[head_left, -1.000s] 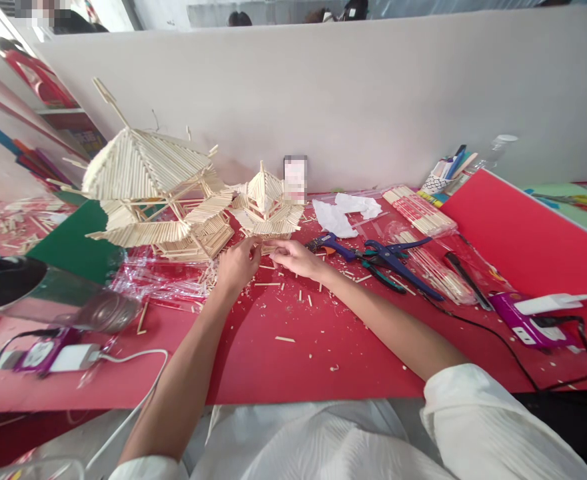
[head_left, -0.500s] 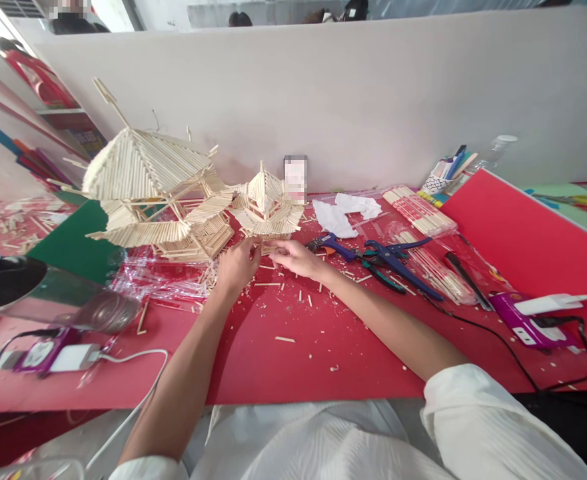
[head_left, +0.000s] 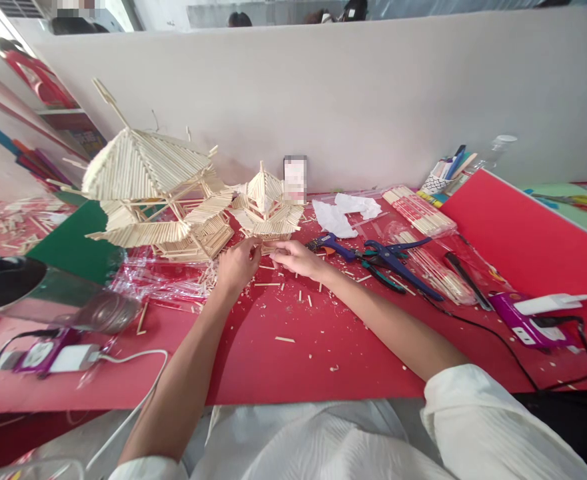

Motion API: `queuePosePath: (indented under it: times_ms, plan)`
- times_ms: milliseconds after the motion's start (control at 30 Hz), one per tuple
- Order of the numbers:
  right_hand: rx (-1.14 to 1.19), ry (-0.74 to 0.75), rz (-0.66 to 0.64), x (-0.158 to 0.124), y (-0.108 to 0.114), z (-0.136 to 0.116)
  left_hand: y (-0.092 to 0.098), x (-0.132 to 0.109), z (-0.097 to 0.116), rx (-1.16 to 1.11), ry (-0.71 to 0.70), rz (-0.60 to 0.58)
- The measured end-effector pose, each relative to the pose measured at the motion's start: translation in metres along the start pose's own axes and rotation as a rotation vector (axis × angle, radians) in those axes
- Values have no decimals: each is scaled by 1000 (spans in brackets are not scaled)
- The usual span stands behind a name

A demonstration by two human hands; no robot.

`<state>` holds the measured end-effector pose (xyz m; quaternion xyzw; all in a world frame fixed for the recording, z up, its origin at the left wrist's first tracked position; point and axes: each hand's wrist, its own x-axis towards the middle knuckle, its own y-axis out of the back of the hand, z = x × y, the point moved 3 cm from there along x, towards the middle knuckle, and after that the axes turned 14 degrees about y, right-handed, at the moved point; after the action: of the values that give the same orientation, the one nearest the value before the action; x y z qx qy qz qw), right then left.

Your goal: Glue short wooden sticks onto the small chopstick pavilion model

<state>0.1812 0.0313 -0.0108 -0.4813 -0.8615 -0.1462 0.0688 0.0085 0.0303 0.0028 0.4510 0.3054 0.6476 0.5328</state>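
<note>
A small pagoda model (head_left: 267,217) made of pale wooden sticks stands on the red tabletop, its pointed roof upright. My left hand (head_left: 238,263) is closed at the near left corner of its base, thumb and fingertips pinched on it. From the right, my right hand (head_left: 296,257) grips the near side of the same base between thumb and fingers. My fingers cover part of that base, so any small stick in them is hidden. Close by on the left stands a larger stick pagoda (head_left: 148,173), with loose sticks projecting from its roof.
Blue-handled cutters (head_left: 403,267) and a second hand tool (head_left: 336,245) lie to the right, near stick bundles (head_left: 418,210) and white tissue (head_left: 340,213). A phone (head_left: 295,179) leans on the partition. On the left are a bottle (head_left: 58,293) and a power strip (head_left: 46,350). Stick scraps litter the table.
</note>
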Motion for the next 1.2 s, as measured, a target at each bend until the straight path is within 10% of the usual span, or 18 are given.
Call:
queuePosePath:
  times_ms: [1200]
  plan:
    - [1,23,-11,0,1,4,-2,2,0,78,61,-67]
